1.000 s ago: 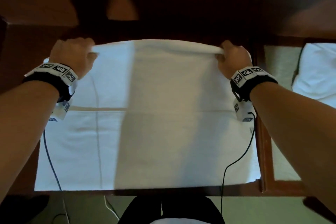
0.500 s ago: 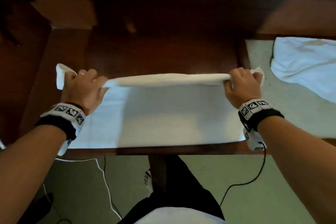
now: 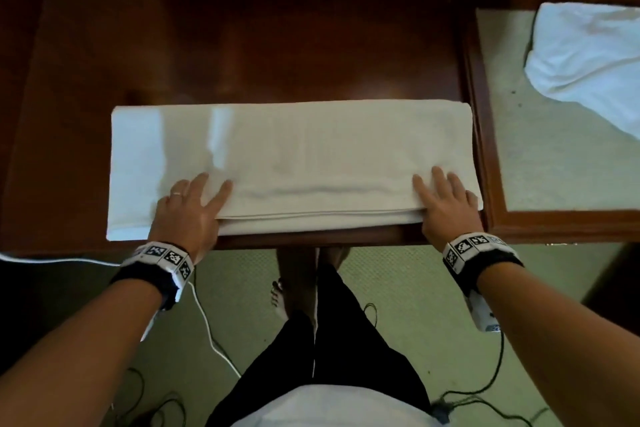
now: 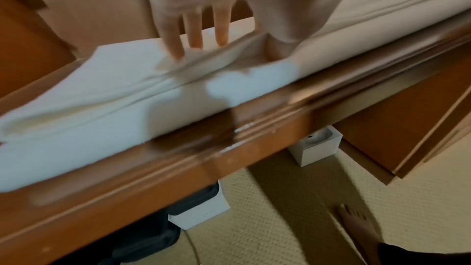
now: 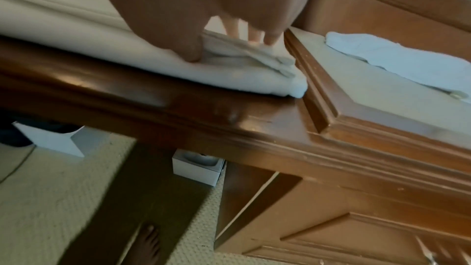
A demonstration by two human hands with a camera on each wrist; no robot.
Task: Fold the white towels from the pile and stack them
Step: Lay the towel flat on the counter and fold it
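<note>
A white towel (image 3: 294, 156), folded into a long strip, lies across the dark wooden desk (image 3: 294, 45) near its front edge. My left hand (image 3: 188, 208) lies flat on the towel's near left part, fingers straight and spread. My right hand (image 3: 443, 201) rests flat on its near right end. In the left wrist view the fingers (image 4: 193, 33) press the towel (image 4: 102, 92) down; in the right wrist view the fingers (image 5: 254, 35) touch the layered towel end (image 5: 249, 63). A crumpled white towel pile (image 3: 585, 59) lies on the side table at the right.
The side table (image 3: 554, 163) with a pale green top adjoins the desk at the right. Below the desk edge are green carpet, my bare feet (image 3: 287, 288), cables (image 3: 207, 322) and white boxes (image 5: 196, 166).
Both hands brought the gripped far edge of the towel toward me and laid it on the near edge, folding it in half. They let go and now lie flat on top.
</note>
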